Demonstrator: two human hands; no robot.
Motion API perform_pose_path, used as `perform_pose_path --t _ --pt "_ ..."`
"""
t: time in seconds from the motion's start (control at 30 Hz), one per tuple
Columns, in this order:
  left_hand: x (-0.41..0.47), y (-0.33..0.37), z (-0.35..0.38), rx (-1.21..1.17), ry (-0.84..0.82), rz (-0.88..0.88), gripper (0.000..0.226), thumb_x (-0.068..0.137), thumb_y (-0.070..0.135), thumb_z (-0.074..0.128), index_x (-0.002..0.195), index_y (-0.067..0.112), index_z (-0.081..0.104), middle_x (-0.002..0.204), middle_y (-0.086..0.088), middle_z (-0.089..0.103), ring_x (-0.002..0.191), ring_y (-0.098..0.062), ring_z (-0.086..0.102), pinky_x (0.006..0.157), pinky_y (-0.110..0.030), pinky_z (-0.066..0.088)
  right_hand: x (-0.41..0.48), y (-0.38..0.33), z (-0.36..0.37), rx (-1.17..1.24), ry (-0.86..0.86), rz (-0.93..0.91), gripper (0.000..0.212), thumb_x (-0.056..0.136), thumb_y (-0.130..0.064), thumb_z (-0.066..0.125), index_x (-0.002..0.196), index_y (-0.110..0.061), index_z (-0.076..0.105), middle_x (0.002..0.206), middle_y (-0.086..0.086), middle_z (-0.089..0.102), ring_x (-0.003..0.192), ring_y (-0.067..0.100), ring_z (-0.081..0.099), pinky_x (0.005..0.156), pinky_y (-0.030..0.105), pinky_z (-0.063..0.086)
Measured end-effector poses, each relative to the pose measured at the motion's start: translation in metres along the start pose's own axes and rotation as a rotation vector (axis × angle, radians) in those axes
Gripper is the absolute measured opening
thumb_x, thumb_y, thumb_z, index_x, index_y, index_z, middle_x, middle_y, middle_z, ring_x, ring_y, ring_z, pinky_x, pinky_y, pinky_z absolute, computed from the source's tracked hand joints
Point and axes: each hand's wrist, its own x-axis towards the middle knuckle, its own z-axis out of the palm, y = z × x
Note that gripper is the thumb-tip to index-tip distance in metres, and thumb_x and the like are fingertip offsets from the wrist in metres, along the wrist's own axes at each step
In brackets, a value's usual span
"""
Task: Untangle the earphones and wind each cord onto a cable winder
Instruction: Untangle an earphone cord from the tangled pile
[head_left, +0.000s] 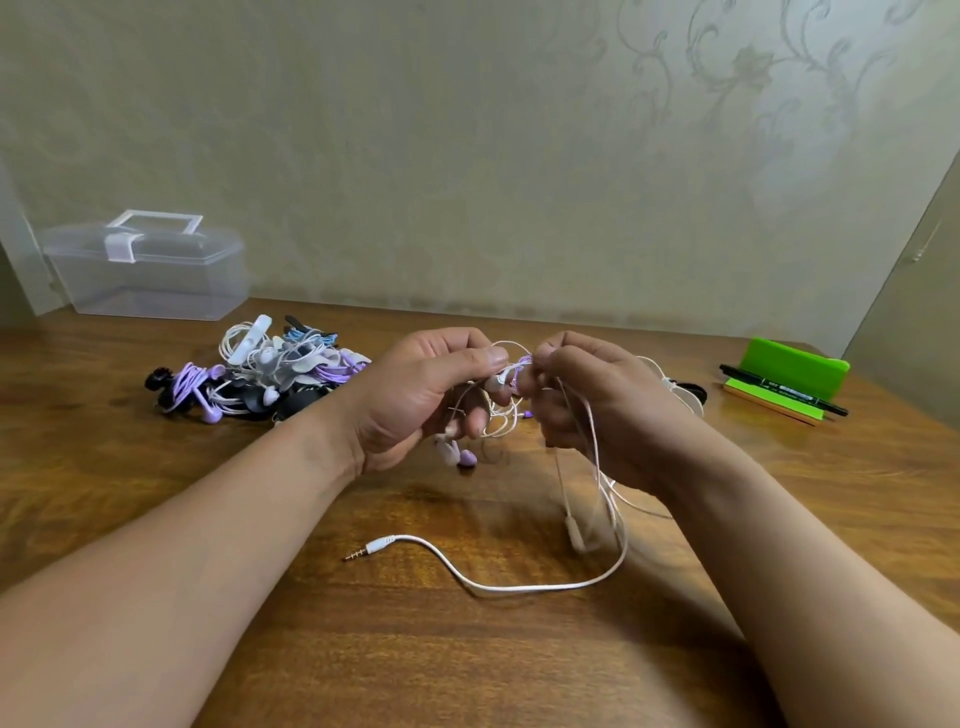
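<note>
Left hand (415, 395) and right hand (587, 410) are both up over the middle of the bench (467, 675), fingers curled, pinching a tangle (501, 410) of white and purple cords between them. Each one grips its own side of the knot, and the fingertips nearly touch. Two earbuds (460, 454) (one purple, one pale) dangle just under the left hand. One white cord (519, 588) drops from the right hand, loops across the bench and ends in a plug (363, 551) lying flat toward the left. A remote (575, 535) hangs on another strand below the right hand. Back left there's a pile (260, 369) of more earphones, and a clear box (150, 270) with its lid shut behind it. Far right there's a green stand (789, 361) with a black pen (779, 391) in front.
</note>
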Motion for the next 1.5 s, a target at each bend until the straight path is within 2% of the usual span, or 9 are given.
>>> perform_pose_path --t 0.17,0.47,0.6,0.73,0.83,1.0,1.2,1.37,1.5 --pt "0.001 0.004 -0.001 -0.052 0.066 0.042 0.008 0.098 0.015 0.063 0.093 0.01 0.063 0.082 -0.009 0.067 0.05 -0.015 0.056 0.043 -0.026 0.04 -0.002 -0.006 -0.008 -0.123 -0.067 -0.023 0.014 0.098 -0.024 0.066 0.098 -0.01 0.063 0.064 0.004 0.03 0.051 0.013 0.02 0.043 0.023 0.021" --pt "-0.001 0.003 -0.001 -0.167 -0.06 0.039 0.01 0.093 0.023 0.068 0.095 0.014 0.069 0.088 -0.01 0.07 0.06 -0.017 0.064 0.065 -0.04 0.047 -0.004 -0.005 -0.002 -0.01 -0.064 -0.027 0.023 0.096 -0.02 0.066 0.075 -0.014 0.058 0.061 0.001 0.027 0.046 0.011 0.021 0.042 0.021 0.021" --pt "-0.001 0.003 0.008 -0.124 0.008 0.035 0.013 0.093 0.023 0.063 0.097 0.011 0.061 0.073 -0.005 0.069 0.055 -0.015 0.062 0.049 -0.032 0.05 0.0 0.0 0.005 0.004 0.03 -0.006 0.037 0.102 -0.008 0.055 0.066 -0.018 0.053 0.054 -0.004 0.032 0.046 0.012 0.02 0.05 0.029 0.011" --pt "-0.002 0.001 0.015 -0.147 0.014 0.044 0.013 0.094 0.021 0.062 0.094 0.009 0.061 0.079 -0.008 0.069 0.051 -0.014 0.062 0.042 -0.027 0.048 0.003 0.002 0.007 0.005 0.07 0.046 0.011 0.101 -0.012 0.049 0.094 -0.006 0.054 0.051 -0.007 0.031 0.044 0.011 0.02 0.048 0.029 0.01" --pt "0.0 -0.003 0.017 -0.095 0.066 0.075 0.01 0.097 0.018 0.061 0.095 0.007 0.06 0.082 -0.009 0.07 0.056 -0.017 0.062 0.045 -0.023 0.048 0.006 0.006 0.007 -0.063 0.142 0.04 0.013 0.097 -0.014 0.053 0.087 -0.007 0.055 0.053 -0.004 0.033 0.044 0.013 0.023 0.046 0.025 0.017" --pt "0.001 -0.009 0.024 0.126 0.184 0.203 0.006 0.103 0.008 0.059 0.102 0.002 0.06 0.092 -0.017 0.066 0.067 -0.022 0.067 0.054 -0.034 0.054 0.006 0.008 0.009 -0.295 0.332 -0.038 0.013 0.091 -0.015 0.059 0.079 -0.012 0.057 0.055 -0.001 0.042 0.044 0.013 0.033 0.044 0.024 0.027" --pt "-0.002 -0.012 0.021 0.35 0.128 0.273 0.015 0.096 0.022 0.073 0.107 0.021 0.063 0.096 -0.004 0.072 0.079 -0.031 0.075 0.061 -0.075 0.053 0.004 0.005 0.011 -0.119 0.282 0.055 0.011 0.095 -0.013 0.05 0.086 -0.008 0.055 0.055 -0.001 0.03 0.044 0.014 0.023 0.058 0.037 0.014" --pt "0.0 -0.012 0.024 0.27 0.179 0.325 0.011 0.097 0.013 0.071 0.101 0.01 0.061 0.085 -0.004 0.069 0.074 -0.022 0.071 0.059 -0.048 0.06 0.002 0.001 0.009 -0.04 0.168 0.089 0.031 0.097 -0.013 0.049 0.067 -0.015 0.056 0.055 -0.001 0.03 0.049 0.016 0.022 0.052 0.033 0.017" --pt "0.004 -0.01 0.023 0.059 0.217 0.272 0.007 0.098 0.006 0.066 0.097 0.006 0.059 0.086 -0.012 0.068 0.074 -0.021 0.07 0.058 -0.031 0.056 -0.002 0.003 0.011 -0.386 0.306 -0.145 0.019 0.101 -0.022 0.062 0.086 -0.011 0.065 0.065 0.001 0.06 0.056 0.013 0.053 0.052 0.032 0.04"
